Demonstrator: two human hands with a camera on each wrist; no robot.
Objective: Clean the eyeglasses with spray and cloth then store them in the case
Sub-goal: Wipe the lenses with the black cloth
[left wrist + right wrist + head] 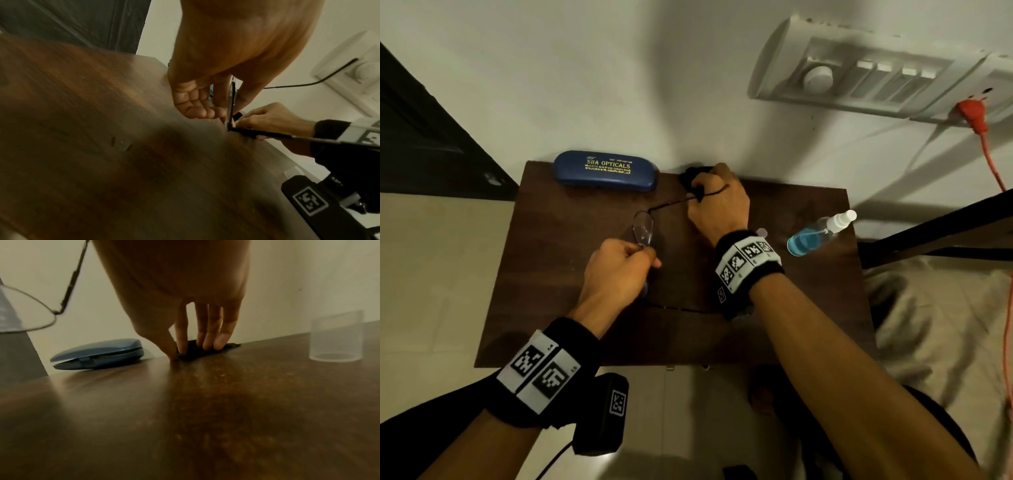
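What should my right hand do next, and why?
Probably close the right hand on the black cloth and lift it toward the eyeglasses. Its fingers rest on the cloth at the table's far edge, the left hand holds the glasses, and the spray bottle stands uncapped.

The right hand reaches down to the dark brown wooden bench, fingers resting on a flat black cloth at its far edge. A closed blue hard-shell eyeglass case lies left; thin wire-rimmed eyeglasses hang upper left; a clear plastic cap stands right.
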